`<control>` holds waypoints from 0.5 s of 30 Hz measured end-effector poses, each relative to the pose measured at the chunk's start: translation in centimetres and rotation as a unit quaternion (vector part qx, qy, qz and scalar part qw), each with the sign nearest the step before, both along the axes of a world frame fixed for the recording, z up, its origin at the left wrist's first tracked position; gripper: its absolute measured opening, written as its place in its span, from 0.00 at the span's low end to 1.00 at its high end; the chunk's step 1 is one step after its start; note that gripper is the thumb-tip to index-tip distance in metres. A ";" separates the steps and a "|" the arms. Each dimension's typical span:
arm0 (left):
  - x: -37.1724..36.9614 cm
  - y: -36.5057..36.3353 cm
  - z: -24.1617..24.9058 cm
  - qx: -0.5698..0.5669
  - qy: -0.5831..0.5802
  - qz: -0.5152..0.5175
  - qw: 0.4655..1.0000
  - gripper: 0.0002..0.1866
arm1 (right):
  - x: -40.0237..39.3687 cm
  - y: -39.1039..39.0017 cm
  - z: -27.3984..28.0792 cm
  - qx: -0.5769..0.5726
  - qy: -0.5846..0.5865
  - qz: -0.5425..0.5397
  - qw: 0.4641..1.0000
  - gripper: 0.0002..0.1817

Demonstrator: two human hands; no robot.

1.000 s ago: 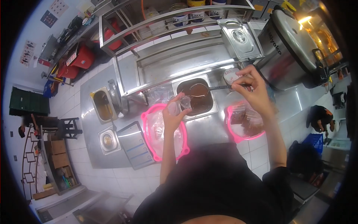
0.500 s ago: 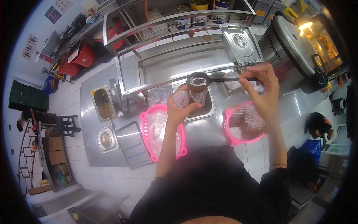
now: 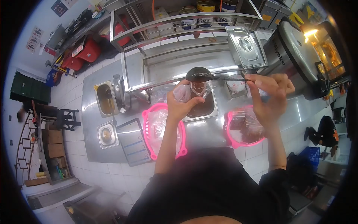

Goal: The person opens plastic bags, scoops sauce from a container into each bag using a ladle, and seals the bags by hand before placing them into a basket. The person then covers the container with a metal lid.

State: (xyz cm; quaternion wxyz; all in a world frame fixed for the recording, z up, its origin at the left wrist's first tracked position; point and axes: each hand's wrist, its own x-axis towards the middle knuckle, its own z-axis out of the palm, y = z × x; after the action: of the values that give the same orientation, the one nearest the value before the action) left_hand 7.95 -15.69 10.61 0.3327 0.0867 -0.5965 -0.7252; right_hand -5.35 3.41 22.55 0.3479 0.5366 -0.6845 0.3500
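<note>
You are holding a small clear plastic bag (image 3: 199, 89) open-mouthed in your left hand (image 3: 181, 102), fingers curled round its neck, above the recessed steel pan of dark sauce (image 3: 203, 108) near the back edge of the steel worktop (image 3: 93, 142). Your right hand (image 3: 269, 91) is pinching the long handle of a dark ladle (image 3: 199, 74), whose bowl is hovering just over the bag. If the ladle is tipping off-centre, sauce is likely spilling over your fingers or the worktop; a slack mouth could fold shut.
</note>
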 end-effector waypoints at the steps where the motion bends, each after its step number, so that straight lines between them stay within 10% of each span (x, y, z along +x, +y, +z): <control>1: 0.0 0.0 0.0 0.000 0.000 0.002 1.000 0.34 | -0.1 0.0 -0.2 -0.018 0.008 0.003 1.000 0.14; 15: 1.2 -0.6 1.0 -0.062 -0.037 0.006 0.997 0.35 | 0.1 -0.1 -0.7 0.009 0.032 -0.010 0.999 0.13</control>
State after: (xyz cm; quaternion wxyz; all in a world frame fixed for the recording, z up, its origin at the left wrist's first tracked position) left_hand 9.19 -16.31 11.62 0.3197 0.0966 -0.6520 -0.6807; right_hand -5.23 3.28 21.83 0.3680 0.5435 -0.6818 0.3230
